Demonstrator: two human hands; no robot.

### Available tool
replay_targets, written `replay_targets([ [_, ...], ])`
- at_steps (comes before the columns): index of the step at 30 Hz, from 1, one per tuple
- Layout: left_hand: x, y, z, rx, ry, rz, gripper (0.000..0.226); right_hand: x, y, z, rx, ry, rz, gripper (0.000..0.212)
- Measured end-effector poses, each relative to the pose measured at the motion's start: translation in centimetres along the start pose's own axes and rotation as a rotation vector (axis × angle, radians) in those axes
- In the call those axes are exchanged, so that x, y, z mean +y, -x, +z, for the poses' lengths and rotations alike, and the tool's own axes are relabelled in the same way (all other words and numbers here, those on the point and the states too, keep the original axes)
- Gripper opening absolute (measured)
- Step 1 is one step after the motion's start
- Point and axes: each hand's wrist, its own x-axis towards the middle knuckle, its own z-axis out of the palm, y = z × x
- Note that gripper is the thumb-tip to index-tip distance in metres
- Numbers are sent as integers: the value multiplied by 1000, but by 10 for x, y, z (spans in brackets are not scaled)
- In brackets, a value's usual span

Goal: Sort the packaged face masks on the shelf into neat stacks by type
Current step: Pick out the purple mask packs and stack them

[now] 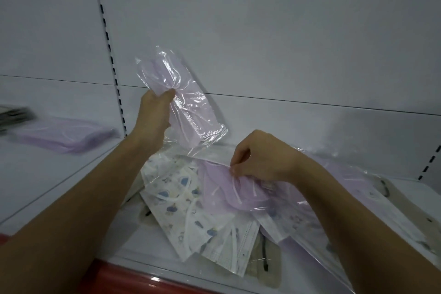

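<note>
My left hand (154, 112) grips a clear-wrapped purple mask pack (188, 105) and holds it tilted in the air above the shelf. My right hand (260, 155) pinches the edge of another purple mask pack (229, 188) lying on top of a loose pile. In that pile are white packs with a blue cartoon print (176, 200), a plain white mask pack (231, 250) and more purple packs (353, 174) under my right forearm. A stack of purple masks (64, 133) lies on the shelf to the left.
The white shelf (47, 174) has a white back panel and slotted uprights (112, 64). A dark pack (14, 114) sits blurred at the far left edge. Beige packs with black ear loops (265, 258) lie under the pile. A red strip (133, 279) runs along the shelf front.
</note>
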Motion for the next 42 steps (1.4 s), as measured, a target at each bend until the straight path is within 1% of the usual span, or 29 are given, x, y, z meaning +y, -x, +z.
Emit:
replay_targets([
  [2,-3,-4,-1,56,-22,13,10,0,3,-10,17,-142,12,8],
  [4,-4,-4,-1,106,-36,59,18,1,7,-23,117,-285,31,7],
  [6,-5,-5,-2,130,-45,115,23,2,9,-33,212,-355,53,5],
  [7,-6,-6,-2,129,-59,132,22,2,8,-33,218,-343,64,15],
  [9,-8,-7,-4,104,-97,171,17,0,6,-21,151,-322,69,29],
  [10,-9,-6,-4,94,-112,195,16,-2,3,-10,108,-292,40,30],
  [12,-9,-3,-4,108,-112,251,15,-3,-4,16,33,-131,-48,32],
  [14,-4,-1,-4,109,-84,288,19,-5,-10,34,10,18,-132,36],
  [15,-2,-1,-4,89,-67,294,22,-6,-12,38,-8,29,-161,36],
  [16,-1,-1,-3,56,-65,284,22,-8,-12,40,-44,-25,-177,36],
  [18,-1,-3,-2,-28,-89,236,21,-15,-12,39,-135,-211,-199,34],
  [19,-3,-5,-2,-69,-106,204,19,-17,-12,35,-109,-261,-219,30],
  [21,-8,-7,-2,-132,-143,119,19,-15,-13,24,62,-288,-226,21],
  [22,-11,-7,-1,-153,-159,83,21,-13,-10,16,141,-256,-186,19],
  [23,-14,-8,-2,-160,-174,64,21,-10,-8,9,177,-171,-123,26],
  [24,-15,-9,-3,-154,-190,58,20,-7,-4,5,147,-44,-52,37],
  [25,-16,-9,-4,-140,-207,66,20,-4,0,3,60,89,22,47],
  [26,-16,-10,-6,-119,-228,81,22,-4,3,4,-31,183,73,51],
  [27,-18,-11,-9,-96,-265,104,23,-4,2,6,-74,212,87,49],
  [28,-20,-13,-12,-68,-321,129,25,-3,-1,7,-70,194,84,41],
  [31,-26,-16,-21,47,-448,174,29,1,-6,-1,38,43,101,20],
  [33,-21,-14,-22,111,-434,216,24,4,-2,-13,147,-172,134,13],
  [35,-12,-8,-18,110,-378,274,20,6,2,-23,325,-445,151,11],
  [37,-4,1,-10,62,-340,325,18,4,2,-30,547,-666,107,9],
  [38,-1,7,-6,31,-350,345,18,1,1,-31,655,-718,72,8],
  [39,0,13,-1,-14,-357,346,20,-3,0,-28,747,-712,28,7],
  [40,2,19,2,-83,-348,330,22,-7,-1,-23,805,-665,-28,6],
  [41,4,25,5,-190,-322,293,24,-11,-3,-16,811,-604,-88,4],
  [42,7,32,9,-334,-281,234,34,-14,-5,-8,762,-539,-142,4],
])
